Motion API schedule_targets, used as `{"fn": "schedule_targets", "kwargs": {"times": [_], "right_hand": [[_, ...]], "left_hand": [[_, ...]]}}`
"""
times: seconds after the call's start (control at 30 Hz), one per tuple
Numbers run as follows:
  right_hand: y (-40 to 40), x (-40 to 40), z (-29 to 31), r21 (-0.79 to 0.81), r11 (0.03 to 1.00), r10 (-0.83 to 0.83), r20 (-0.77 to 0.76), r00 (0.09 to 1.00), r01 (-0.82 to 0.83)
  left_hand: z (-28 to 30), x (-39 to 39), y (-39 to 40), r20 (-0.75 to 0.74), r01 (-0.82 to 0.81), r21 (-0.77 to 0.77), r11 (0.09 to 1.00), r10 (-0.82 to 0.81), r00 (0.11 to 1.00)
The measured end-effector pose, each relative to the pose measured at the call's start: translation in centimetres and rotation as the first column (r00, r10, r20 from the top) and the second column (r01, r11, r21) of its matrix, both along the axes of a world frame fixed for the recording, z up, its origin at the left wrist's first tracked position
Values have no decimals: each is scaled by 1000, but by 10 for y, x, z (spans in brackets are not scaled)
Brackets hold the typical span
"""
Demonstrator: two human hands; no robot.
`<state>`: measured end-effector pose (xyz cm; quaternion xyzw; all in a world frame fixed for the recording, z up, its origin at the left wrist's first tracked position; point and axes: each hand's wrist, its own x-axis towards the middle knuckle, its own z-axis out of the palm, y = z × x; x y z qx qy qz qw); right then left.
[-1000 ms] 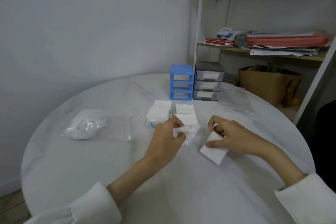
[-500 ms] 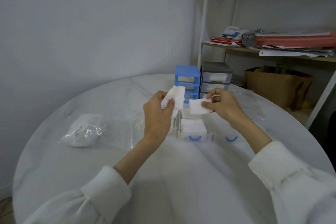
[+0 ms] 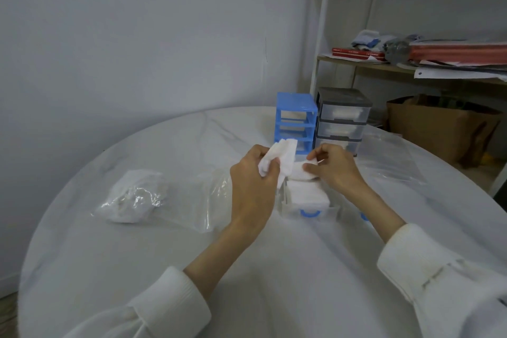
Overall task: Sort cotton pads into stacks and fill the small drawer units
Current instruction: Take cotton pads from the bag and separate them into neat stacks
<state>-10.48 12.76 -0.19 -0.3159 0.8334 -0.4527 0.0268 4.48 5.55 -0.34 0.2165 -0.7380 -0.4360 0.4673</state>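
The left hand point(image 3: 253, 181) is raised above the round white tabletop point(image 3: 137, 255), its fingers point(image 3: 270, 173) curled around a small bundle of cotton pads point(image 3: 282, 155) that fans out above the thumb. The right hand point(image 3: 336, 169) is level with it and just beside it, thumb and forefinger pinching a single cotton pad point(image 3: 300, 170) whose near edge meets the bundle. Both hands are directly in front of the blue drawer unit point(image 3: 296, 121), which stands toward the far edge of the tabletop with its three bays showing no drawers. Touching the right side of the blue drawer unit is a grey drawer unit point(image 3: 343, 118) with three clear drawers in place; white contents show through the upper drawer. In front of the blue drawer unit, below the hands, a clear removed drawer point(image 3: 308, 203) with a blue handle rests on the tabletop and holds a stack of pads. A second blue handle point(image 3: 365, 217) shows beside the right forearm, probably belonging to another drawer, though most of it is hidden. To the left of the blue drawer unit, well apart, a crumpled plastic bag point(image 3: 134, 196) with white contents lies on the tabletop, adjoining a flat clear plastic sheet point(image 3: 203, 200). Another clear bag point(image 3: 389, 156) lies to the right of the grey drawer unit.
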Motion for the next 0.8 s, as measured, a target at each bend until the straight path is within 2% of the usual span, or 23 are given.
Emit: {"fn": "schedule_targets", "kwargs": {"times": [0.13,0.27,0.33,0.47,0.57,0.63,0.67,0.73,0.8], "right_hand": [[-1,4,-3,98,994,-21,-241,970,46],[2,5,-1,69,995,-44,-392,919,77],[2,5,1,79,997,19,-371,929,11],[3,11,-2,196,977,139,-300,944,-82],[10,16,8,1,976,212,-221,952,-217],[15,21,20,-181,915,352,-77,933,-361],[17,23,23,-224,883,417,-24,908,-412],[17,27,24,-204,865,470,3,883,-459],[17,28,21,-160,885,438,-28,899,-437]], "left_hand": [[-3,-1,-1,19,-6,-1,1000,6,1000],[-4,0,0,14,3,9,1000,-3,1000],[-4,0,0,6,8,17,1000,-8,1000],[-4,1,0,13,35,34,999,-36,999],[-5,0,-4,26,47,46,998,-49,998],[-6,-1,-6,43,71,58,996,-74,996],[-6,-1,-6,51,91,60,994,-94,994],[-6,-1,-6,52,125,57,991,-128,990],[-6,-1,-5,58,143,56,988,-146,988]]}}
